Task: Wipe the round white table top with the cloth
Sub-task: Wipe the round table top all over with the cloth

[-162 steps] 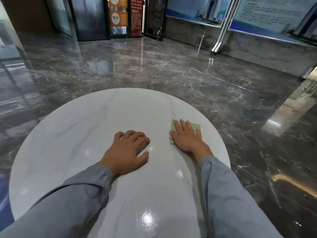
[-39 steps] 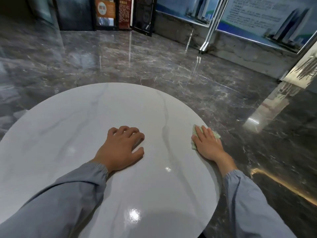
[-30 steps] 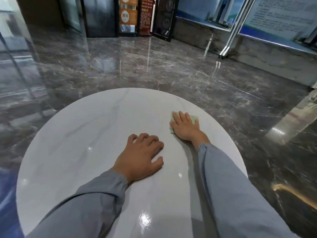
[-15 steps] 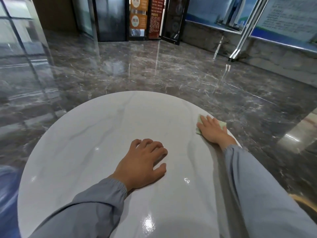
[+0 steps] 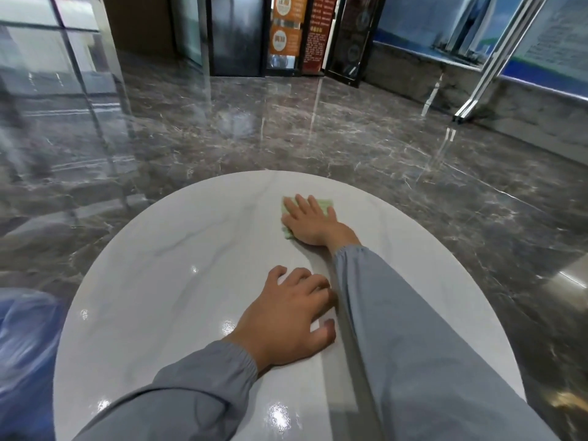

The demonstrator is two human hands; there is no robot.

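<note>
Wiping is in hand: the right hand (image 5: pixel 310 222) lies flat on the pale green cloth (image 5: pixel 324 204), fingers (image 5: pixel 300 203) straight and slightly spread, pressing it onto the round white table (image 5: pixel 178 249) in the upper middle of the frame, near the far rim. The left hand (image 5: pixel 291 316) rests on the table at centre, fingers loosely curled, holding nothing, seemingly as a brace. Next, I judge, the cloth should sweep toward the table's left side of the frame, with steady downward pressure.
</note>
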